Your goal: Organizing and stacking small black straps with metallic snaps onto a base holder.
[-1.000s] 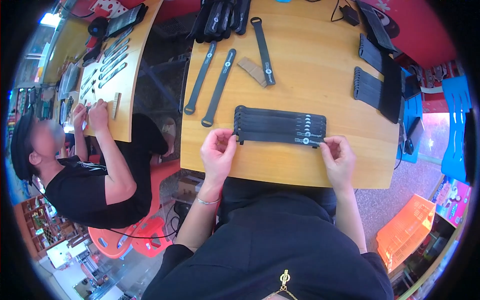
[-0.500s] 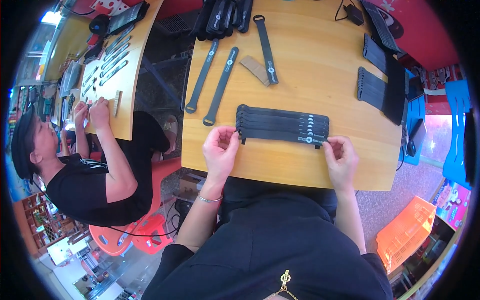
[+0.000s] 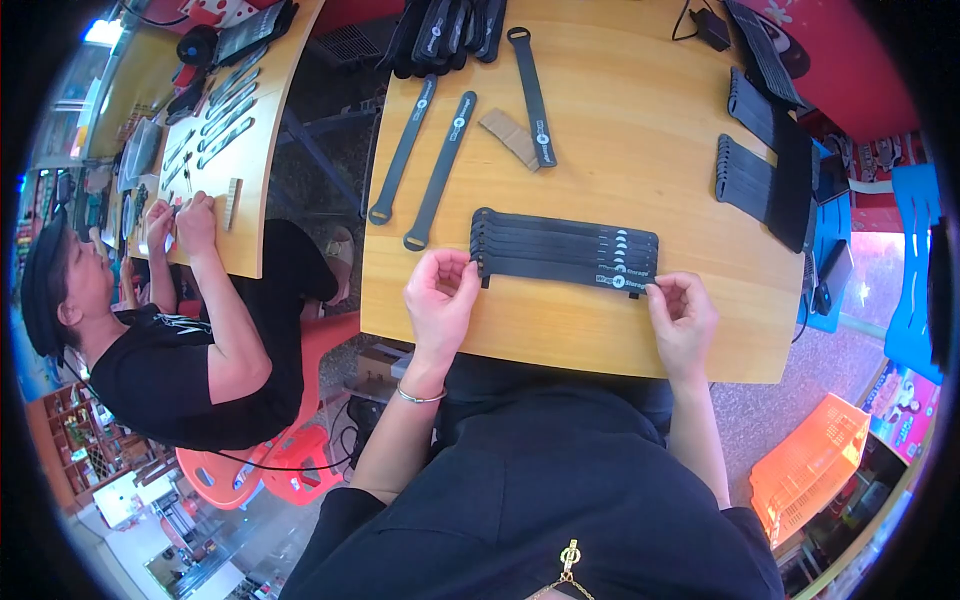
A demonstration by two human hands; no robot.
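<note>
In front of me lies a fanned stack of black hook-and-loop straps (image 3: 555, 245), their edges overlapping and white print near the right end. My left hand (image 3: 440, 305) pinches the stack's near left corner between thumb and forefinger. At the near right corner, my right hand (image 3: 684, 318) pinches the strap's end in the same way. Small dark tabs stick out below both ends of the stack. Beyond my left hand lie two single straps, one strap (image 3: 405, 150) left of the other strap (image 3: 442, 170), with their slotted ends toward me.
A third strap (image 3: 530, 95) overlaps a brown cardboard piece (image 3: 507, 138). At the table's far edge sits a pile of straps (image 3: 445, 35). Fanned bundles (image 3: 745, 175) lie at the right. Another person (image 3: 190, 340) works at a table on the left. An orange basket (image 3: 810, 465) stands lower right.
</note>
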